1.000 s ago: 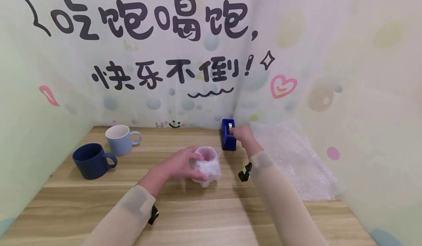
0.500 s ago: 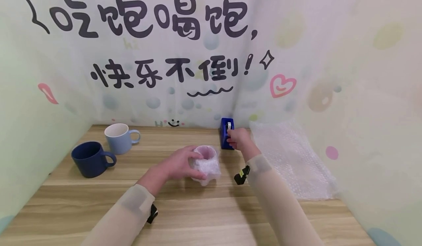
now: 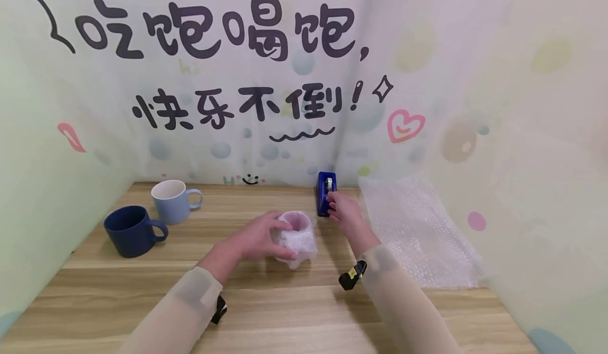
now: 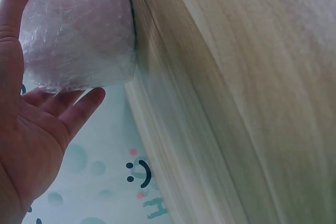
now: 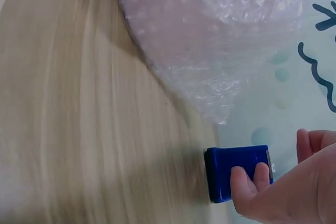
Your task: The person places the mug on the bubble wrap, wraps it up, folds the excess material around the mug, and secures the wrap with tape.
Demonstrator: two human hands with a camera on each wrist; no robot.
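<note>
The wrapped cup (image 3: pixel 300 246) stands mid-table, its open rim up and showing pink inside. The left hand (image 3: pixel 260 238) holds it from the left, thumb on the near side, fingers spread around toward the far side.

To its right and farther off is the dispenser (image 3: pixel 322 203), blue, with the right hand (image 3: pixel 347 214) at its right side, fingers bent. Whether they pinch any tape I cannot tell.

Over the last second the right hand has slid from the dispenser's top toward its near end, while the left hand and cup have hardly moved. That suggests tape is being drawn or felt for, with the cup steadied meanwhile.

The right wrist view adds what the head view hides: two fingers lie over the dispenser's side, beside its toothed edge (image 5: pixel 270 162), and the other fingertips stand just off it. The left wrist view shows film wrinkled closely over the cup's side.

Farther out, a bubble sheet (image 3: pixel 418 232) lies flat at right; at left stand a pale mug (image 3: pixel 172 206) and, nearer, a dark mug (image 3: pixel 127 235). The table (image 3: pixel 285 317) runs back to a lettered wall (image 3: pixel 204 148).
</note>
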